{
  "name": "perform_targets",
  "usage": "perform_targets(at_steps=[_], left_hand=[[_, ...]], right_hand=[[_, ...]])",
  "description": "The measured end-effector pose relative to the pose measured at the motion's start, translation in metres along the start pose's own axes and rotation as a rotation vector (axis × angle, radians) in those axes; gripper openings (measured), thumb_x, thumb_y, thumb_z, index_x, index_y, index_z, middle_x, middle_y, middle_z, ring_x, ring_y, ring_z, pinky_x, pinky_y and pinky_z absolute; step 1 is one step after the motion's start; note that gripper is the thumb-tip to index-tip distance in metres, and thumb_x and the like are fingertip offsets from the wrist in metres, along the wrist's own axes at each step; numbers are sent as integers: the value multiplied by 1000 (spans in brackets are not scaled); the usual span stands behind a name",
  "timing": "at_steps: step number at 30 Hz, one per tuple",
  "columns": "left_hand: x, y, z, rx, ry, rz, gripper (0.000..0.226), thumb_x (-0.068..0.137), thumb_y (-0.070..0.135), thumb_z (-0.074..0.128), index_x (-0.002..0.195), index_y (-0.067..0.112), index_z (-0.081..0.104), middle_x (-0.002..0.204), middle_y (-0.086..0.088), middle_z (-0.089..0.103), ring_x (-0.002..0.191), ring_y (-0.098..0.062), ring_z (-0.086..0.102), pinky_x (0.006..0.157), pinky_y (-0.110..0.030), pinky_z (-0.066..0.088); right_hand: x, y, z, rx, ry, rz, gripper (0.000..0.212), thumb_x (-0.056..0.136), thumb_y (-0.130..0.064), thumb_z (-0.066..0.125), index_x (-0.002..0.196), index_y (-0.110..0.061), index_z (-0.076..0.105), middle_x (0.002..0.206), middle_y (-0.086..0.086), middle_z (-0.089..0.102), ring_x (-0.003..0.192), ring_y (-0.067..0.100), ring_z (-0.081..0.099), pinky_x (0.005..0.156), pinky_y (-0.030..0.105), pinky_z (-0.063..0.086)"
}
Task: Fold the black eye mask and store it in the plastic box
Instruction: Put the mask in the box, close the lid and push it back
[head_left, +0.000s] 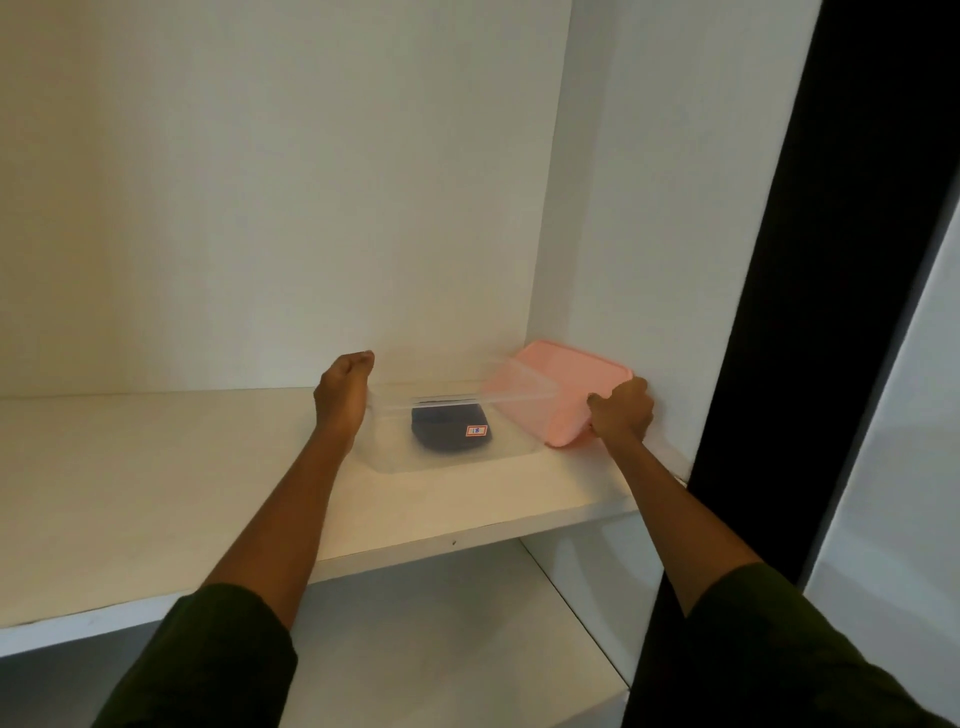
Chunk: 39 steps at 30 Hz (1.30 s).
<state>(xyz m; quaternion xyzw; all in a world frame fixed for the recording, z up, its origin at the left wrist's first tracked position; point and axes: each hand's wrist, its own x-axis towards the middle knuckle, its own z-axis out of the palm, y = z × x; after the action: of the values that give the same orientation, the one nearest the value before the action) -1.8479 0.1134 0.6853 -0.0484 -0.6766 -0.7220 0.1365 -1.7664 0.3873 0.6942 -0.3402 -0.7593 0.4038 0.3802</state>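
Observation:
A clear plastic box (395, 457) stands on the white shelf (156, 493), near its right end. Inside it lies the folded black eye mask (441, 434), seen through the front wall beside a small red-edged sticker (477, 431). My left hand (343, 395) rests against the box's left end, fingers curled over its rim. My right hand (621, 410) grips the near edge of the pink lid (561, 384), which is tilted, its left side leaning over the box's right end.
The shelf sits in a white cupboard with a back wall (285, 208) and a right side panel (649, 234) close behind the lid. A lower shelf (441, 649) shows below. A dark vertical frame (831, 312) stands at the right.

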Motion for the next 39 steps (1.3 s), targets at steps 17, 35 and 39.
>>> perform_targets(at_steps=[17, 35, 39], left_hand=[[5, -2, -5, 100, 69, -23, 51, 101, 40, 29, 136, 6, 45, 138, -16, 51, 127, -32, 47, 107, -39, 36], [14, -6, -14, 214, 141, -48, 57, 98, 50, 24, 123, 11, 57, 125, -13, 61, 121, -34, 50, 108, -50, 36], [12, -5, -8, 170, -4, -63, 52, 99, 48, 28, 136, 17, 46, 140, -12, 49, 133, -33, 39, 114, -48, 28]], right_hand=[[18, -154, -22, 190, 326, -646, 34, 95, -4, 38, 128, -10, 42, 106, 14, 67, 92, 29, 64, 69, 27, 41], [57, -84, 59, -16, -495, -147, 30, 87, -7, 60, 116, -1, 65, 125, 16, 62, 106, 27, 56, 101, 36, 40], [57, -78, 66, -124, -476, -214, 25, 84, -7, 61, 106, 1, 70, 117, 16, 67, 112, 30, 58, 100, 37, 43]])
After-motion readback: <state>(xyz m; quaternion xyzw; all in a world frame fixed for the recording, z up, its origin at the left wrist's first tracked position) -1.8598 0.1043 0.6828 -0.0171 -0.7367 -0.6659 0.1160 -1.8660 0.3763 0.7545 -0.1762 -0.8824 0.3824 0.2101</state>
